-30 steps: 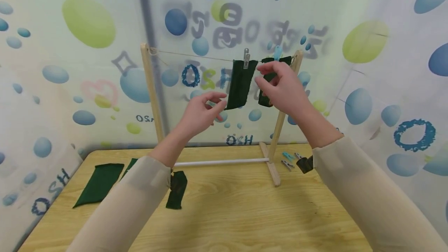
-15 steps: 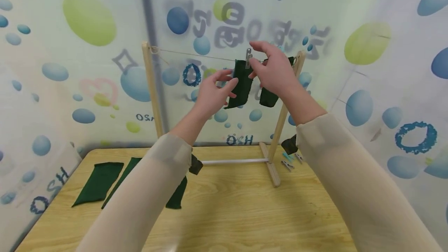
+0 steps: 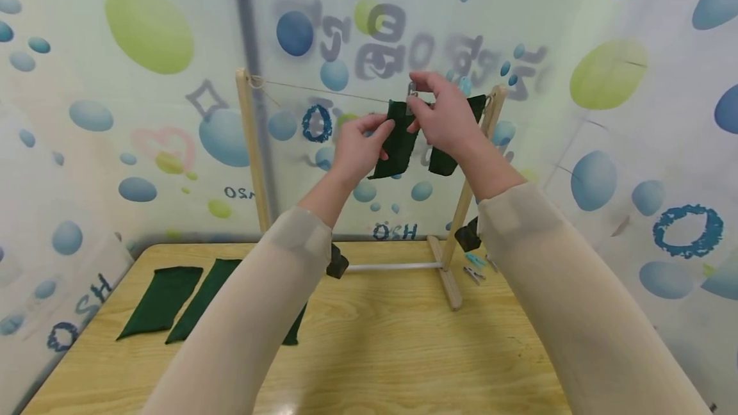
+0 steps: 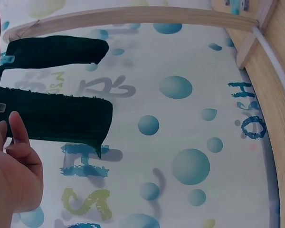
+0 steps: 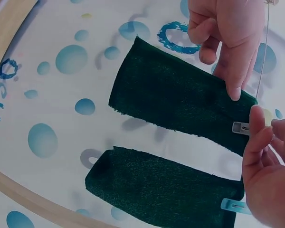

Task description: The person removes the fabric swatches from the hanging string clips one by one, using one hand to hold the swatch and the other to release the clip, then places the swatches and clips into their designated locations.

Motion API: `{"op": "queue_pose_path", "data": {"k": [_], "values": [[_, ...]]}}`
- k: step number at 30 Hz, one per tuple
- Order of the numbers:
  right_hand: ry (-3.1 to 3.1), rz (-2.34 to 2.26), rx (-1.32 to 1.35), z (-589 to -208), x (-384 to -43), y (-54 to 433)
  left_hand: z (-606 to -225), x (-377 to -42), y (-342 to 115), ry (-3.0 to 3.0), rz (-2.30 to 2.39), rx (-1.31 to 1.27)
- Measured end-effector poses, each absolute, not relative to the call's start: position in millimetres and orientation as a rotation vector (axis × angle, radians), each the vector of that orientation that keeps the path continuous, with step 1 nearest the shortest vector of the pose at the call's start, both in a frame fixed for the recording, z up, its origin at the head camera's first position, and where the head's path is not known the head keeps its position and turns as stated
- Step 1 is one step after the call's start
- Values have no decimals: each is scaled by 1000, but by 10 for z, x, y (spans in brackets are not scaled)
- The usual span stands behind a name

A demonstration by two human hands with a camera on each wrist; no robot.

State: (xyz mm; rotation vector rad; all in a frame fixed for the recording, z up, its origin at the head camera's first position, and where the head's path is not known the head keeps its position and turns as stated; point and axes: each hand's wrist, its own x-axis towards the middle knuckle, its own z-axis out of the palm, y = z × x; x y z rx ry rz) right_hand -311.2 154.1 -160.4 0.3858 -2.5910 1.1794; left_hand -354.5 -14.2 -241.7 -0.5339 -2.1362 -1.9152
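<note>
A dark green cloth [image 3: 399, 146] hangs from the string near the right post, with a grey clothespin [image 5: 241, 128] at its top edge. My left hand [image 3: 353, 149] pinches the cloth's upper left edge between thumb and fingers. Thumb and index finger of my right hand [image 3: 446, 122] grip the clothespin; they cover part of it in the head view. Right beside it hangs a second green cloth [image 5: 159, 190], held by a light blue clothespin [image 5: 232, 205] and partly hidden behind the right hand in the head view.
The wooden stand has a left post [image 3: 252, 152], a right post [image 3: 463, 210] and a white lower rod [image 3: 398, 266]. Several green cloths [image 3: 164, 300] lie at the table's left, one mostly behind the left sleeve. Loose clothespins [image 3: 474, 274] lie beside the stand's right foot [image 3: 446, 284].
Both hands have closed in on the hanging cloth. The left moved up and right to its edge; the right moved left and up and took hold of the grey clothespin.
</note>
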Motion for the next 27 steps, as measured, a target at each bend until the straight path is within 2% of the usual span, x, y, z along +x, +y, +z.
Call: {"op": "queue_pose_path", "data": {"k": [11, 27], "values": [[-2580, 1068, 381, -1616, -3042, 1561, -2458, -3539, -173, -2164, -1778, -525], [-2535, 915, 296, -1634, -2885, 1577, -2373, -3394, -142, -2126, -1896, -613]]}}
